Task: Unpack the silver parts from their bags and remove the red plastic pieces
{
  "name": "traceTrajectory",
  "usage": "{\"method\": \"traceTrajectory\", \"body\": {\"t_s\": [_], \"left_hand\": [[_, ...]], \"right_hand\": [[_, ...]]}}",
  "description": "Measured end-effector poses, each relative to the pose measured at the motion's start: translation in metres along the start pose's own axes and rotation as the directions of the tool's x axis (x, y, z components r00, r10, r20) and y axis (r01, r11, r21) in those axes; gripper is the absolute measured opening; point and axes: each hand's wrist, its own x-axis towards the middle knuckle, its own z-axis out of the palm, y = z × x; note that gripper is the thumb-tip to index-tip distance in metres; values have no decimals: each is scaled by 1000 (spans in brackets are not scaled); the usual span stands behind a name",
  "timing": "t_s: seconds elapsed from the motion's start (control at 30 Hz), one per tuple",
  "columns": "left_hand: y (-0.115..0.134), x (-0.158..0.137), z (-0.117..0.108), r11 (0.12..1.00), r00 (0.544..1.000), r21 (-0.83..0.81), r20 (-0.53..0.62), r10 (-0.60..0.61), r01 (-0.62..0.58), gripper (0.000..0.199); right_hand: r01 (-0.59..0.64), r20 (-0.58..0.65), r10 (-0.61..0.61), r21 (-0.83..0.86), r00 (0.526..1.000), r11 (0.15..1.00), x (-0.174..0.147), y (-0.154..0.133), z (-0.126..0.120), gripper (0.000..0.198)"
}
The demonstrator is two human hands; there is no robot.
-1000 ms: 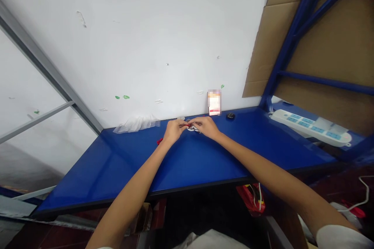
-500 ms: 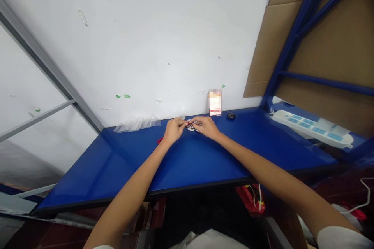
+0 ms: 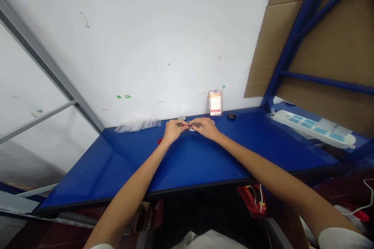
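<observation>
Above the back part of the blue table [image 3: 201, 163], my left hand [image 3: 173, 130] and my right hand [image 3: 206, 127] meet with bent fingers. Both pinch a thin red cord [image 3: 187, 125] between thumb and fingertips; its ends are hidden by the fingers. Just under the fingertips lies a white round disc [image 3: 192, 128], partly covered by my right hand. Another white disc [image 3: 181, 118] sits behind my left hand, and a third shows only in part beyond my right hand. By my left wrist is a small red bundle [image 3: 159, 141], mostly hidden behind the arm.
Clear plastic bags [image 3: 138, 123] lie along the wall at the back left. A phone with a lit screen [image 3: 216, 103] leans on the wall, beside a small black case [image 3: 231, 116]. A white power strip [image 3: 314, 127] is at the right, near a blue metal frame [image 3: 284, 62].
The fingertips of both hands have dropped slightly and drawn closer together around the cord. More of the discs behind the hands shows. The camera view has shifted a little.
</observation>
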Motion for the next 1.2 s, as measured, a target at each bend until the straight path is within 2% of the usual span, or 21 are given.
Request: {"method": "traceTrajectory", "body": {"t_s": [0.37, 0.47, 0.6, 0.7, 0.87, 0.97, 1.07, 1.2], "left_hand": [[1, -2, 4, 998, 998, -53, 48, -36, 39, 14], [-1, -3, 9, 983, 998, -173, 27, -54, 58, 19], [-1, -3, 16, 948, 998, -314, -7, -61, 56, 23], [0, -4, 19, 953, 998, -300, -25, -51, 41, 24], [1, -3, 21, 966, 992, -257, -124, -34, 0, 20], [2, -3, 21, 955, 988, -298, -148, -44, -3, 22], [4, -4, 17, 896, 992, -441, -84, -92, 46, 33], [5, -6, 9, 802, 991, -583, 75, -111, 134, 41]], "right_hand": [[48, -3, -48, -38, 999, 998, 1, -1, 1, 33], [-36, -46, 40, 69, 998, 997, 1, -2, 5, 29], [-137, -52, 158, 284, 986, 949, 1, -3, 9, 30], [-142, -68, 176, 347, 982, 927, 2, -1, 11, 33], [-187, -15, 214, 428, 977, 884, 3, 2, 14, 38], [-190, -37, 232, 463, 972, 866, 1, 0, 13, 42], [-147, -97, 215, 462, 972, 875, 1, -4, 10, 36], [-24, -153, 83, 354, 985, 935, 3, -8, 3, 29]]}}
